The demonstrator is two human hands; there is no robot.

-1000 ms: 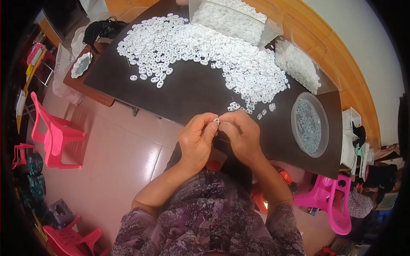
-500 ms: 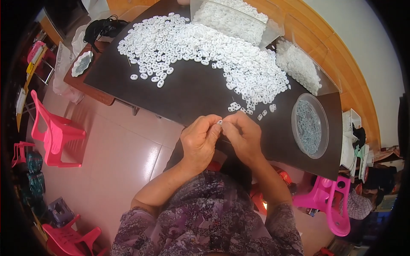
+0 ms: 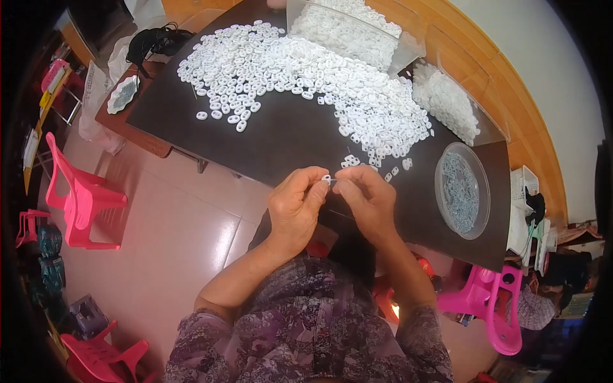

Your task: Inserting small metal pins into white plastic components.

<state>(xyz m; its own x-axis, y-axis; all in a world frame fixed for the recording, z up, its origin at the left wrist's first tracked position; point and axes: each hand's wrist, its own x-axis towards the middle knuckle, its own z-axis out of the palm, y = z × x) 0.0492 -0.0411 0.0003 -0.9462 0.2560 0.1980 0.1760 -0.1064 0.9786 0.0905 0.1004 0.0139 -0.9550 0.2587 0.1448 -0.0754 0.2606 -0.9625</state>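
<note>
Between the thumb and fingers of my left hand [image 3: 297, 201] is a small white plastic piece [image 3: 326, 179] with holes in it. My right hand [image 3: 367, 201] pinches a thin metal pin [image 3: 334, 180] whose tip points at that piece; whether it enters a hole I cannot tell. Both hands meet over the near edge of the dark table [image 3: 274, 140]. Just beyond them lie a few loose white pieces [image 3: 351, 161]. Farther back spreads a large heap of white two-holed oval pieces [image 3: 319, 67].
A round clear tub [image 3: 461, 191] of small grey-blue metal parts stands at the right. Clear bins of white pieces [image 3: 345, 32] sit at the back. Pink plastic chairs [image 3: 83, 198] stand on the tiled floor at the left, and a pink stool [image 3: 491, 300] at the right.
My fingertips have drawn slightly apart, so more of the white piece and the thin pin shows between them. The heap and tub stay put.
</note>
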